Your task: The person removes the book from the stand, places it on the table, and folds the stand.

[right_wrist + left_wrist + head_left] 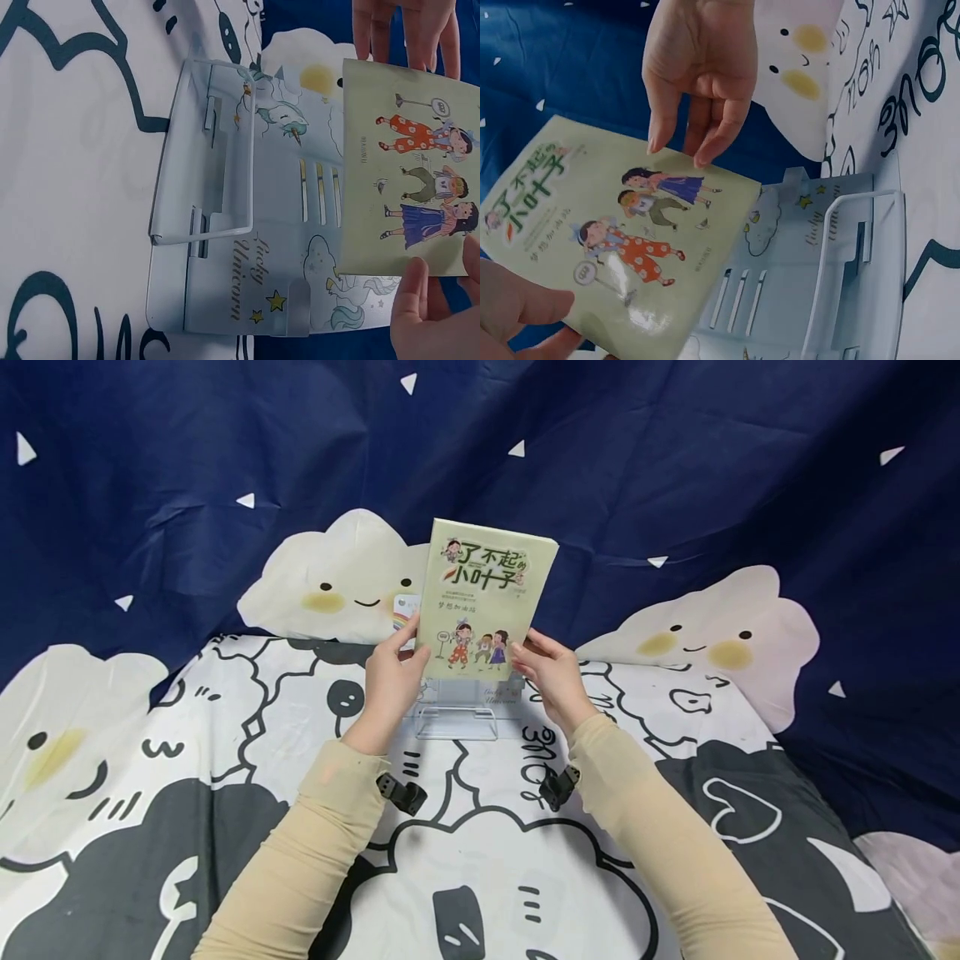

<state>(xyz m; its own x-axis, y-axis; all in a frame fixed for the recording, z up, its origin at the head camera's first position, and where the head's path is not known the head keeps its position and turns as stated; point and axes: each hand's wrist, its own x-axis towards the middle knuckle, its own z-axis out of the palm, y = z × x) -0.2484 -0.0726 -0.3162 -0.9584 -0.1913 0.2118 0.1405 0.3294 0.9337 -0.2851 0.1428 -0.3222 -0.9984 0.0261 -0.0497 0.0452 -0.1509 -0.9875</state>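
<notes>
A pale green book [487, 597] with cartoon children on its cover is held up by both hands, its cover facing the head camera. My left hand [393, 681] grips its lower left edge, thumb [547, 304] on the cover and fingers behind. At the lower right edge my right hand [553, 677] pinches the book, as the right wrist view shows with the thumb [472, 255] over the front. Behind and below the book stands a light blue book stand [281, 195] with unicorn pictures, slots and a front wire bracket [251, 150]. The book hides much of the stand in the head view.
The stand rests on a cloth [480, 868] printed with black and white cartoon shapes. A dark blue curtain [675, 468] with white triangles hangs behind, with smiling cloud shapes [352, 581] along its lower part. Small black wrist cameras [402, 793] sit on both wrists.
</notes>
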